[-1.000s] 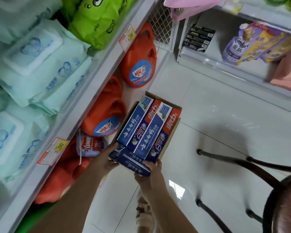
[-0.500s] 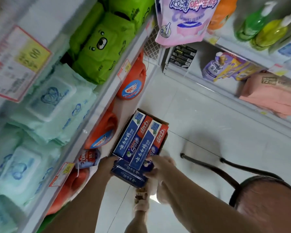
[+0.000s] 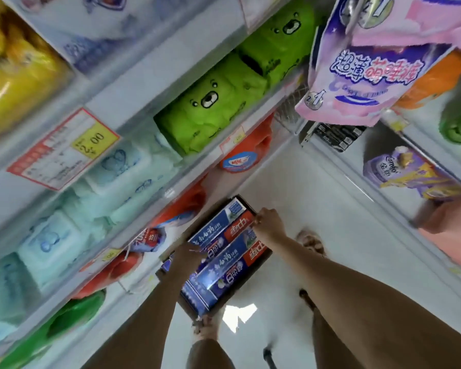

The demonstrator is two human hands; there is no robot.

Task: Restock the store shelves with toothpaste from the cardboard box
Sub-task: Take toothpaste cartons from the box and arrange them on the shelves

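Toothpaste (image 3: 218,251) is filling the box (image 3: 250,278); my right grip (image 3: 268,222) is curling round its far rim, my left grip (image 3: 186,253) is touching toothpaste, closure too blurred to tell.

Green bear packs (image 3: 205,113) sit above orange jugs (image 3: 240,155).

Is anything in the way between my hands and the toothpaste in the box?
Nothing visible. The left hand and the right hand are on the toothpaste boxes lying in the cardboard box.

bare forearms (image 3: 330,283), a strapped sandal (image 3: 310,242) on one foot
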